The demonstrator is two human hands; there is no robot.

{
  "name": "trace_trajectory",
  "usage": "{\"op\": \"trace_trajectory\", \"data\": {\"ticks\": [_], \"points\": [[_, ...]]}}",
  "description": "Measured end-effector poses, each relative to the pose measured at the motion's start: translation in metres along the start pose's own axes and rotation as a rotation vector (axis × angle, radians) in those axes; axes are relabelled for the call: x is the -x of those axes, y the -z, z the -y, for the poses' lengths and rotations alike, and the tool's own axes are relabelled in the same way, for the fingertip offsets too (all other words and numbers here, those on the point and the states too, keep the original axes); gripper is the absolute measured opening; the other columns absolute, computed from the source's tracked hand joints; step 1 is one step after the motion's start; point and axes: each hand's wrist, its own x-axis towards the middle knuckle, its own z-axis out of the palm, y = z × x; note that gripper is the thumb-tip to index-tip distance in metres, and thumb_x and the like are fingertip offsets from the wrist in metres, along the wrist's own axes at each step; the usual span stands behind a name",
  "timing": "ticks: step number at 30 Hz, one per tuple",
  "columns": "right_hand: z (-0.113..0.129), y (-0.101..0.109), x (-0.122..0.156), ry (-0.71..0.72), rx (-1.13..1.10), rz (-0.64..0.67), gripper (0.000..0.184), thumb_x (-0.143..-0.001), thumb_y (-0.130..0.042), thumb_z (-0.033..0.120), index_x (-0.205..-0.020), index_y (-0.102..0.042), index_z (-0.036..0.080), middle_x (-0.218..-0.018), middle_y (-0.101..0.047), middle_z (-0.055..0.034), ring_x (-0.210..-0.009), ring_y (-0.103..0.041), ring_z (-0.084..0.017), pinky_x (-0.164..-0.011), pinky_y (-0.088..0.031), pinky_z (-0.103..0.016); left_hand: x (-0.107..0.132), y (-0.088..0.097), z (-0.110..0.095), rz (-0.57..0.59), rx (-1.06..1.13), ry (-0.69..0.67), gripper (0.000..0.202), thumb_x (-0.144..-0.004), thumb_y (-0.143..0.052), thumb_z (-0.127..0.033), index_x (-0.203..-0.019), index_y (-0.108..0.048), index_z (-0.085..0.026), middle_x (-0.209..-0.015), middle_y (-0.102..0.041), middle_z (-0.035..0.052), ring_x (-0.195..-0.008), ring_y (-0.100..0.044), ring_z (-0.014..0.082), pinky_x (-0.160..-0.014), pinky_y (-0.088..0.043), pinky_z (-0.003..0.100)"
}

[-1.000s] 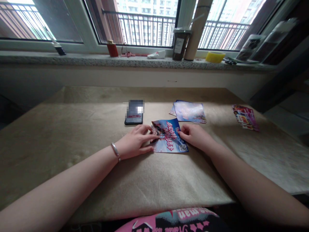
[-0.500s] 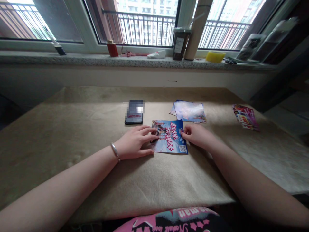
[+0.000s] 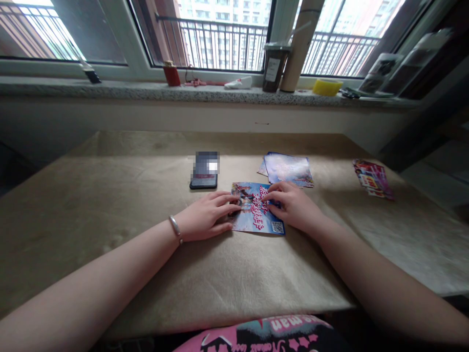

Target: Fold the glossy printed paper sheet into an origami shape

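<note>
One printed flyer (image 3: pixel 252 211) in work, flat on the tan table (image 3: pixel 227 283), nearer the person than the phone (image 3: pixel 203 182) and right of it. Change vs half a second ago: right hand (image 3: pixel 296 204) was pinching the flyer's right edge, now its fingers are loosely spread over the printed lettering. A second ago the sheet was buckled; flat now. Left hand (image 3: pixel 214 213) same spot, fingers spread on the left edge, pinching nothing. Right of the phone: one loose pile (image 3: pixel 289 168) of flyers, at least two. Far right of the phone: one fan of small red-pink cards (image 3: pixel 373 181), can't count them. Sill beyond the phone, containers: one lidded cup (image 3: pixel 273 68) to its right, dark inside, contents unclear; one red container (image 3: pixel 171 74) to its left, can't see in. Also one cardboard tube (image 3: pixel 297 54) and one yellow roll (image 3: pixel 327 88), both right of the phone.
</note>
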Motion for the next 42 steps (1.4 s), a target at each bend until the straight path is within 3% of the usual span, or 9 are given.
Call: {"op": "trace_trajectory", "data": {"ticks": [3, 8, 14, 20, 26, 33, 38, 42], "points": [[0.001, -0.002, 0.000, 0.147, -0.018, 0.050, 0.020, -0.086, -0.057, 0.026, -0.102, -0.068, 0.027, -0.120, -0.063, -0.0047, -0.116, -0.051, -0.024, -0.100, -0.040, -0.047, 0.000, 0.000, 0.001, 0.018, -0.010, 0.003, 0.050, -0.088, -0.054, -0.045, -0.133, -0.047, -0.025, -0.143, -0.043, 0.0077, -0.131, -0.038, 0.0273, -0.109, -0.033, 0.048], [0.003, -0.001, 0.001, 0.178, -0.010, 0.084, 0.022, -0.087, -0.057, 0.027, -0.105, -0.068, 0.026, -0.124, -0.062, -0.0044, -0.126, -0.044, -0.027, -0.104, -0.036, -0.051, 0.000, 0.000, 0.002, -0.010, -0.020, -0.012, 0.061, -0.084, -0.058, -0.051, -0.136, -0.043, -0.025, -0.143, -0.042, 0.0092, -0.131, -0.036, 0.0291, -0.109, -0.034, 0.049], [0.008, -0.002, 0.000, 0.162, -0.027, 0.111, 0.026, -0.089, -0.053, 0.030, -0.112, -0.066, 0.026, -0.123, -0.061, -0.0075, -0.109, -0.056, -0.022, -0.094, -0.047, -0.043, -0.001, 0.003, 0.000, -0.183, -0.068, -0.174, 0.024, -0.091, -0.053, -0.027, -0.113, -0.062, -0.029, -0.130, -0.056, 0.0029, -0.127, -0.044, 0.0227, -0.106, -0.039, 0.045], [0.011, -0.002, 0.000, 0.182, 0.014, 0.108, 0.028, -0.090, -0.052, 0.029, -0.114, -0.066, 0.025, -0.120, -0.063, -0.0073, -0.107, -0.056, -0.022, -0.093, -0.047, -0.041, -0.001, 0.005, -0.001, -0.190, -0.158, -0.233, 0.018, -0.093, -0.050, -0.029, -0.103, -0.065, -0.028, -0.117, -0.066, -0.0019, -0.115, -0.055, 0.0185, -0.103, -0.040, 0.041], [0.008, -0.002, 0.001, 0.201, 0.057, 0.078, 0.028, -0.089, -0.053, 0.029, -0.112, -0.068, 0.023, -0.126, -0.062, -0.0049, -0.120, -0.050, -0.026, -0.102, -0.042, -0.047, -0.001, 0.005, 0.003, -0.209, -0.136, -0.203, 0.017, -0.093, -0.049, -0.026, -0.095, -0.066, -0.024, -0.107, -0.070, -0.0027, -0.101, -0.062, 0.0143, -0.099, -0.043, 0.036], [0.002, -0.001, 0.002, 0.224, 0.020, 0.128, 0.029, -0.089, -0.053, 0.025, -0.115, -0.067, 0.025, -0.122, -0.065, -0.0011, -0.124, -0.050, -0.024, -0.105, -0.041, -0.046, -0.001, 0.008, 0.007, -0.173, -0.134, -0.217, 0.019, -0.090, -0.046, -0.020, -0.091, -0.065, -0.021, -0.098, -0.071, 0.0004, -0.094, -0.064, 0.0153, -0.093, -0.048, 0.034], [0.002, 0.000, 0.003, 0.245, -0.039, 0.162, 0.031, -0.093, -0.045, 0.020, -0.115, -0.066, 0.027, -0.120, -0.066, 0.0013, -0.116, -0.055, -0.020, -0.099, -0.047, -0.041, 0.002, 0.002, 0.011, -0.195, -0.038, -0.110, 0.015, -0.083, -0.046, -0.013, -0.085, -0.061, -0.016, -0.103, -0.069, 0.0058, -0.091, -0.064, 0.0159, -0.078, -0.054, 0.028], [0.004, 0.000, 0.002, 0.263, -0.060, 0.165, 0.028, -0.093, -0.047, 0.025, -0.113, -0.067, 0.025, -0.119, -0.066, 0.0000, -0.113, -0.057, -0.019, -0.098, -0.048, -0.039, 0.003, 0.000, 0.011, -0.156, -0.019, -0.043, 0.018, -0.081, -0.049, -0.015, -0.095, -0.061, -0.015, -0.101, -0.066, 0.0079, -0.091, -0.062, 0.0174, -0.078, -0.053, 0.030]]}}
